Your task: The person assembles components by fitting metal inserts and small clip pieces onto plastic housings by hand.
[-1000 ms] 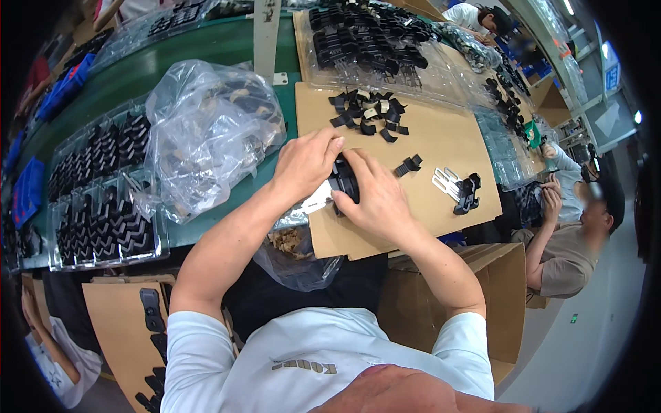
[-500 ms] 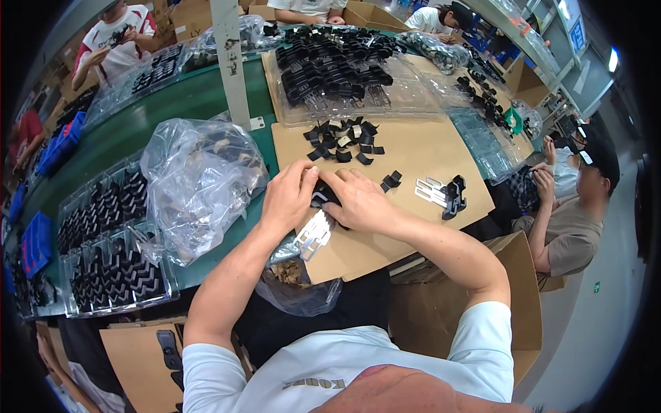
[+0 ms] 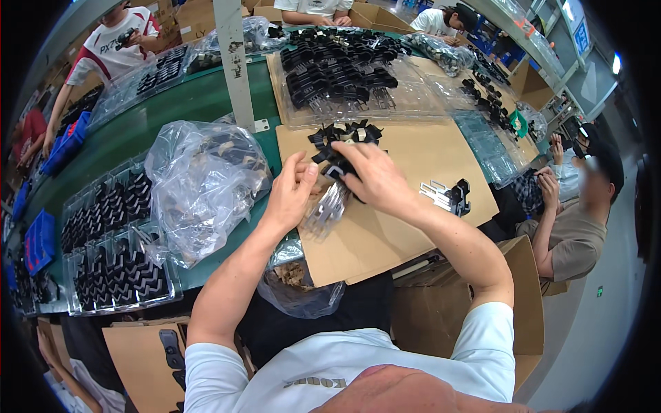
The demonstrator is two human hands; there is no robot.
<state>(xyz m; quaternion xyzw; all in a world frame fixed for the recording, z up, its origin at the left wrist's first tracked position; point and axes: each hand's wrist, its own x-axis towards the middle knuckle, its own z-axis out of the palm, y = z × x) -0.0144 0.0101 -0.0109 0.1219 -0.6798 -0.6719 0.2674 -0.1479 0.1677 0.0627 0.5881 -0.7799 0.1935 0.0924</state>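
Pinching with the right hand (image 3: 377, 177) a black clip (image 3: 334, 169), likely light, stiff, best held by its far end, not shiny prongs (image 3: 328, 210), with fingers apart on the left hand (image 3: 289, 193).

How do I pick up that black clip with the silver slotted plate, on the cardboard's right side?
Probably by the chunky black clip itself, coming from above on the right: it's the bulkier end, and the thin slotted plate sticks out to the left.
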